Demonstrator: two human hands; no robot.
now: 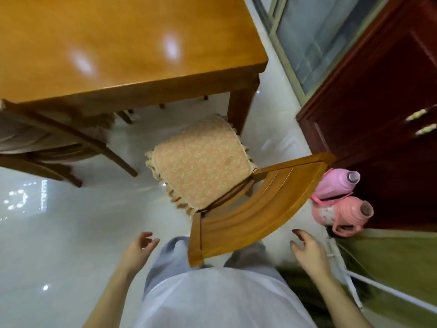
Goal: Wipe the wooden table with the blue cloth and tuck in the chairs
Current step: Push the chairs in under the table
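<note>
Currently, the table (pixel 113 43) shows a bare, glossy top with no blue cloth on it; the cloth is not in view anywhere. Whether wiping is complete cannot be confirmed, but the clean shine suggests that stage is probably done.

Chair status:
1. The near chair (pixel 236 192), with a patterned cushion (pixel 201 164), stands at the table's near right corner, beside the table leg (pixel 241 107). Its seat lies almost wholly outside the table edge and is angled to it. Judgement: not tucked in.
2. A second chair (pixel 47 140) sits at the table's near left side, its seat partly under the top. Whether it is fully home cannot be told.

Hand status: the left hand (pixel 139 248) and right hand (pixel 307 249) are both empty, fingers spread and loosely curled. They hang on either side of the near chair's backrest (pixel 255 209), close to it but not touching.

Two pink flasks (pixel 338 200) stand on the floor just beside the backrest's right end, against a dark red cabinet (pixel 378 114).

Remaining work, as judged: straighten the near chair, push it under the table, and check the second chair.
</note>
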